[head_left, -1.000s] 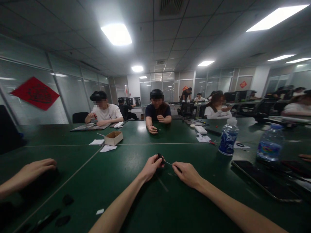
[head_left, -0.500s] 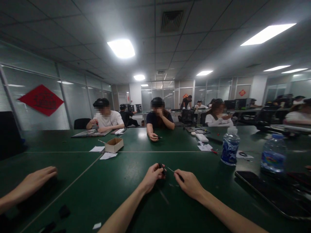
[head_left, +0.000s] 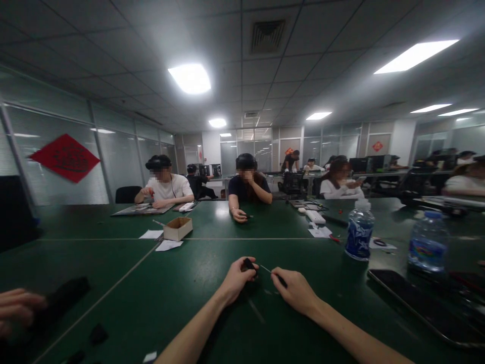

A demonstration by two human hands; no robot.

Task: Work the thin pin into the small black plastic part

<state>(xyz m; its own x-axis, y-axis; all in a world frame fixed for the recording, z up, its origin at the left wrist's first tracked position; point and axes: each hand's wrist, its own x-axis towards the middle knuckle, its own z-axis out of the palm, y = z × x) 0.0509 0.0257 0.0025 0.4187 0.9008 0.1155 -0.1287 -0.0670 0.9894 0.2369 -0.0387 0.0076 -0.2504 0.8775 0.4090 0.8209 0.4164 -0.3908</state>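
Note:
My left hand (head_left: 238, 278) is closed round a small black block-like part (head_left: 250, 265), held just above the green table (head_left: 204, 313). In my right hand (head_left: 293, 288) is a thin screwdriver (head_left: 265, 269) with a dark handle, mostly covered by my fingers. Its slim metal shaft points left toward the black part, and a small gap separates the tip from it. Both forearms reach in from the bottom edge. What exactly the black part is cannot be made out.
On the right stand two water bottles (head_left: 359, 230) and a large dark phone (head_left: 420, 303). A small open box (head_left: 178, 229) with papers lies ahead left. Another person's hand (head_left: 18, 308) is at the left edge, near black pieces (head_left: 98, 333). Several people sit across the table.
The black part has turned slightly in my left hand. My right hand has barely shifted. The other person's hand at left has drawn back toward the edge, uncovering a dark object.

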